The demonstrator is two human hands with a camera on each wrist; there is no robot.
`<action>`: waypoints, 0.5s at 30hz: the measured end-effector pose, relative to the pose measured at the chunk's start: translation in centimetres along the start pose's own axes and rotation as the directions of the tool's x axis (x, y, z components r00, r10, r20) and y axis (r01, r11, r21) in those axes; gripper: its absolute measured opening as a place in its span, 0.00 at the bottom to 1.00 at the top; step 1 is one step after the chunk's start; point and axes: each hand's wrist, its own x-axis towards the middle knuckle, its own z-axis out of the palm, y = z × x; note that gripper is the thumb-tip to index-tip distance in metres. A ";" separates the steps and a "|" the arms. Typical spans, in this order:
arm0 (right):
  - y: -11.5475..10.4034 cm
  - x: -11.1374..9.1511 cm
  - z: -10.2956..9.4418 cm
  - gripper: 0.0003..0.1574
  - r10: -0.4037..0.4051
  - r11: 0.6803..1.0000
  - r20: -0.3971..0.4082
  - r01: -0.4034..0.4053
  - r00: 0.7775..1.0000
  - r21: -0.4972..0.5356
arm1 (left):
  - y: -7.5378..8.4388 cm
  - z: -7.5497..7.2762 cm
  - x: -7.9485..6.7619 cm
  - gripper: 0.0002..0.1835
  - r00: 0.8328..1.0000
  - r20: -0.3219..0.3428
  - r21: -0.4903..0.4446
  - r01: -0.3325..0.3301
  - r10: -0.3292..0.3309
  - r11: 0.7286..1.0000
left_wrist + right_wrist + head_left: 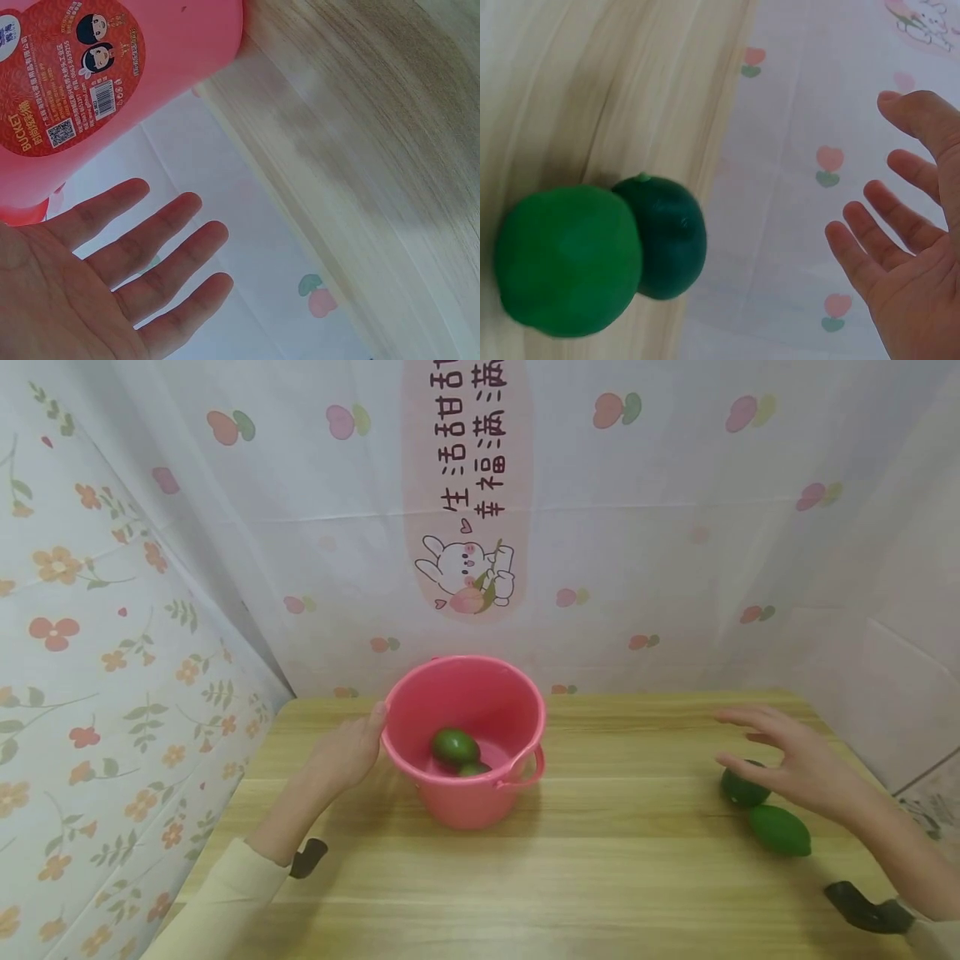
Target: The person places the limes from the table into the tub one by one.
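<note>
A pink bucket (pixel 465 802) stands on the table, and two green, lime-like fruits lie inside it, one (pixel 455 747) partly over the other (pixel 474 769). At its left rim is my left hand (pixel 347 752), thumb side right by the edge. The left wrist view shows that hand's four fingers (pixel 174 229) straight and spread beside the bucket wall (pixel 187 45); its thumb is hidden there. My right hand (pixel 806 764) hovers with parted fingers over a dark green round fruit (pixel 742 789) and a brighter green oval fruit (pixel 780 831). Nothing is between its fingers.
The wooden table (pixel 615 877) ends at a hanging patterned cloth (pixel 660 568) behind. A flowered cloth (pixel 97 693) borders the left side. The bucket's pink handle (pixel 534 770) hangs toward the right.
</note>
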 end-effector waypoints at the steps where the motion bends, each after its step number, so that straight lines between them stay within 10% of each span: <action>1: 0.2 -0.2 -0.1 0.44 0.005 1.000 0.002 -0.005 1.000 0.001 | 0.0 0.0 0.0 0.46 1.000 0.000 0.001 0.002 -0.002 1.000; 15: 1.2 -1.8 -1.0 0.39 0.072 0.985 0.038 -0.065 0.997 -0.159 | -0.1 -0.1 0.0 0.46 1.000 0.007 -0.002 -0.001 0.001 1.000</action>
